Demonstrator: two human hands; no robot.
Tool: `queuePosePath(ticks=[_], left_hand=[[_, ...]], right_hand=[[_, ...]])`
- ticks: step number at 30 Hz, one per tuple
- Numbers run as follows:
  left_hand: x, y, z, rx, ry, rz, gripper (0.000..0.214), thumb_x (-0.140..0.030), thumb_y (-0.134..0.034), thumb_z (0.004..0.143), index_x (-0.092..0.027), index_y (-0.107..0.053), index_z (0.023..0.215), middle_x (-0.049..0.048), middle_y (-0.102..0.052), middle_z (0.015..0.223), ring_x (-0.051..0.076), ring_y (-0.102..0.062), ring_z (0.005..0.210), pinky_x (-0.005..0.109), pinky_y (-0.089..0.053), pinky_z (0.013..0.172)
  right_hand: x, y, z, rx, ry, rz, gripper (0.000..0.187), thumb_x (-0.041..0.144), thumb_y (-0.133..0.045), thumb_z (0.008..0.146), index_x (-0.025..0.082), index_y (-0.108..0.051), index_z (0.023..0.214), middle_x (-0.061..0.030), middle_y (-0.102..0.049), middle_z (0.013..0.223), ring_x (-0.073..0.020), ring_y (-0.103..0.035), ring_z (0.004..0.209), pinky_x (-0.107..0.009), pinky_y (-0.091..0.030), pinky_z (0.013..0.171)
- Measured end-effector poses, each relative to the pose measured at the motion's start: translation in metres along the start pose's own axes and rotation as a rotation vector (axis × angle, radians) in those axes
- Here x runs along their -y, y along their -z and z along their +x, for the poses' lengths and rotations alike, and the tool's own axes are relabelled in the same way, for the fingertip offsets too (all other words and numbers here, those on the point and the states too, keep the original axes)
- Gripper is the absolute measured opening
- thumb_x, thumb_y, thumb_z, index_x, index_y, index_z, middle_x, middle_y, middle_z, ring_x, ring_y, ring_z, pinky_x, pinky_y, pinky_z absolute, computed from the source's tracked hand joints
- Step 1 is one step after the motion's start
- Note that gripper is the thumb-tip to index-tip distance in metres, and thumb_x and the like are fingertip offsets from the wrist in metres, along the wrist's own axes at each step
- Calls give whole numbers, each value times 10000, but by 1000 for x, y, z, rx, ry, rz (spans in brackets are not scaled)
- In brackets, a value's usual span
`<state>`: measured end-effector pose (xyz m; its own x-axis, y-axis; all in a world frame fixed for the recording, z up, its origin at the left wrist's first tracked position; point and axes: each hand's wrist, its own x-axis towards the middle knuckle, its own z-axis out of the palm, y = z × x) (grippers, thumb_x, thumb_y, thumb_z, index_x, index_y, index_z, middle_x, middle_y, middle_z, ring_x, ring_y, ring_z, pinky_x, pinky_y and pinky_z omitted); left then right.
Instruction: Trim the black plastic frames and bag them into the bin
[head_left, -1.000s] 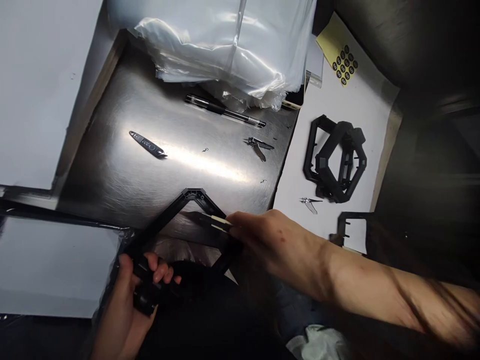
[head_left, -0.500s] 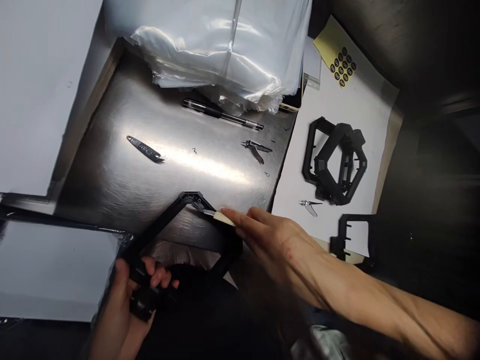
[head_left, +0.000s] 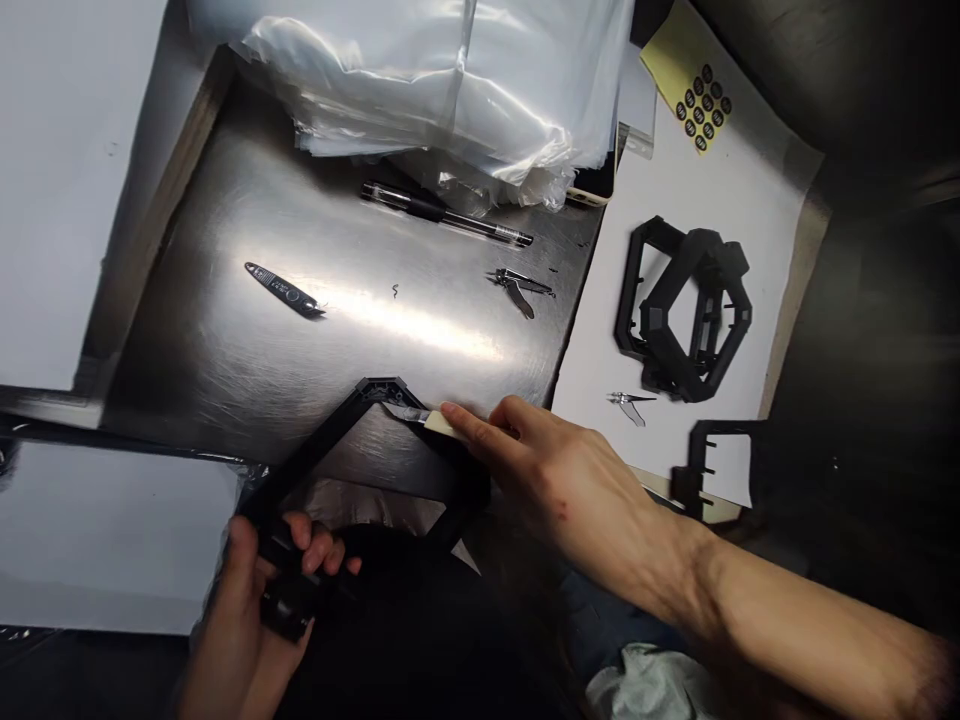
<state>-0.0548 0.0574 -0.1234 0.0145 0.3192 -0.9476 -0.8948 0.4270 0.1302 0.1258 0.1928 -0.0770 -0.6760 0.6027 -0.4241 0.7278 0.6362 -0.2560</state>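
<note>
My left hand [head_left: 259, 610] is shut around the lower end of an angled black plastic frame [head_left: 322, 450], whose corner points up over the steel table. My right hand [head_left: 559, 480] pinches a small cream-handled blade [head_left: 427, 418] between its fingers. The blade's metal tip rests against the inner edge of the frame, near that corner. The frame's lower part is partly hidden by my left fingers and lies in shadow.
On the steel tabletop [head_left: 225, 330] lie a black pen [head_left: 450, 217], a small metal cutter [head_left: 521, 288] and a dark slim tool [head_left: 283, 291]. Plastic bags [head_left: 420, 90] are piled at the back. White paper [head_left: 600, 370] on the right carries a black plastic assembly [head_left: 682, 310].
My right hand has slid left along the frame, and the blade now sits nearer the frame's corner. The whole scene has shifted slightly in view. My left hand keeps its hold.
</note>
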Motion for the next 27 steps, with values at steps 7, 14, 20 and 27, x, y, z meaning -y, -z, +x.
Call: queuePosePath(ticks=[7, 14, 20, 27], left_hand=[[0, 0, 1, -32, 6, -27, 407, -563, -489, 677, -181, -541, 550, -30, -475, 487, 121, -479, 529, 330, -519, 616], [-1, -1, -1, -31, -26, -17, 404, -557, -501, 673, -174, -566, 562, -18, -489, 508, 128, -489, 540, 325, -522, 613], [-1, -3, -1, -37, 26, -25, 418, -575, -482, 673, -178, -549, 559, -23, -487, 503, 122, -487, 547, 325, -518, 634], [-2, -1, 0, -52, 33, -93, 358, -544, -509, 676, -200, -571, 597, -30, -508, 486, 121, -502, 526, 336, -526, 627]], right_hand=[[-4, -8, -2, -23, 19, 9, 631, 15, -437, 680, 214, -330, 1269, -28, -502, 780, -115, -466, 545, -202, -320, 443], [2, 0, 2, 29, -19, 25, 652, -6, -461, 640, 202, -376, 1253, -22, -508, 756, -104, -451, 510, -204, -343, 447], [6, -15, -2, -168, 28, -115, 542, 44, -452, 689, 164, -425, 1217, -59, -526, 809, -147, -473, 628, -202, -331, 442], [12, -24, 2, -264, 41, -67, 439, 54, -326, 797, 158, -435, 1210, -68, -531, 794, -174, -471, 683, -245, -379, 514]])
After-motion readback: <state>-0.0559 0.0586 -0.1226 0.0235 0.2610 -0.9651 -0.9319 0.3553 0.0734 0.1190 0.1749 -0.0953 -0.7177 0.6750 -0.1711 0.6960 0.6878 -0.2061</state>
